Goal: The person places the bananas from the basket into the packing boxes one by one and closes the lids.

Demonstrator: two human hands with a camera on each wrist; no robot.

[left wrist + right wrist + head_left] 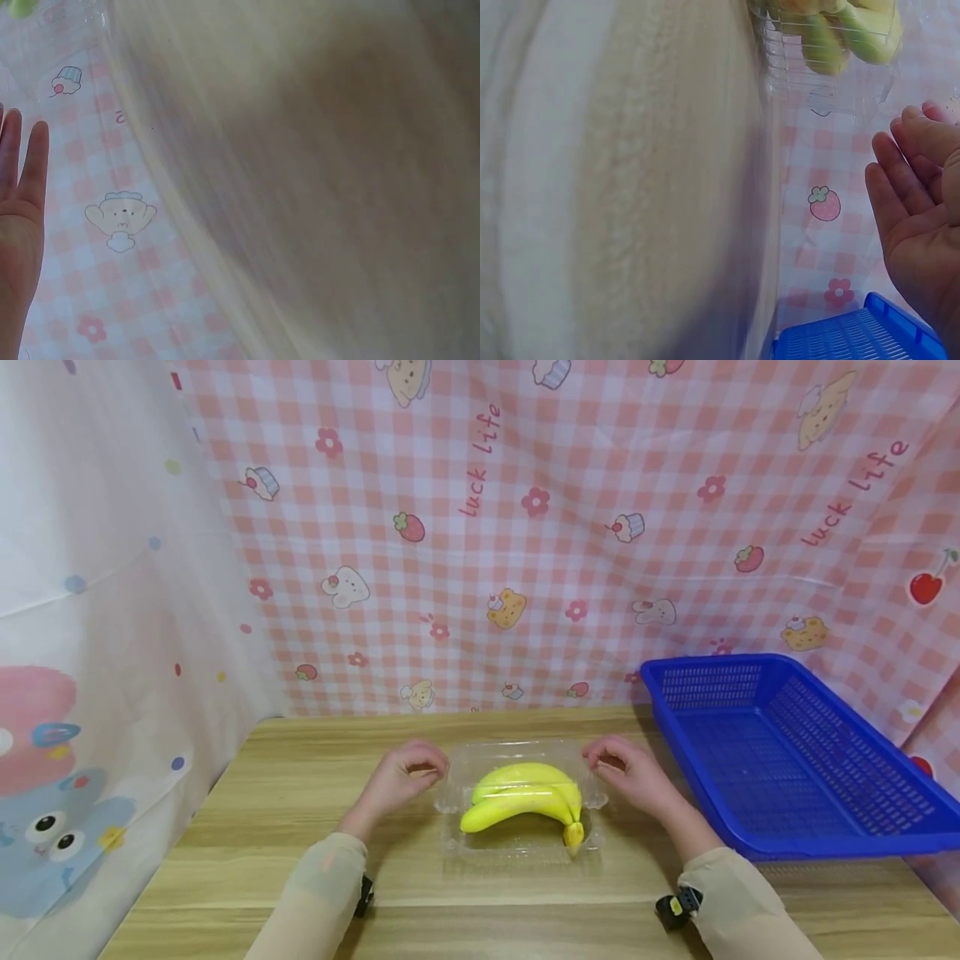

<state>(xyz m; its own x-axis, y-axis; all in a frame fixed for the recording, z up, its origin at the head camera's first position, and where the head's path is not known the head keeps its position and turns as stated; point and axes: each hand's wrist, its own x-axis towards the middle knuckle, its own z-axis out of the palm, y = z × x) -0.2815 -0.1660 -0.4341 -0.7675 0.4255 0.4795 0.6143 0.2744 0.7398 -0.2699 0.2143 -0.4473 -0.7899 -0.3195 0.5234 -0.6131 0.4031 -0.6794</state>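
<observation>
A bunch of yellow bananas [525, 797] lies in a clear plastic clamshell box [517, 852] at the middle of the table in the head view. The box's transparent lid [517, 750] is raised at the back. My left hand [401, 774] pinches the lid's left edge between thumb and forefinger. On the opposite side, my right hand [630, 775] pinches the right edge. The left wrist view shows some straighter fingers [31, 169], with that hand's thumb out of frame. In the right wrist view the bananas [847, 37] show through the ribbed plastic.
A blue plastic basket [780, 777] with perforated sides stands at the right, close to my right forearm. The wooden table [300, 777] meets a pink checked cloth [450, 652] behind. A pale printed curtain [112, 610] hangs at the left.
</observation>
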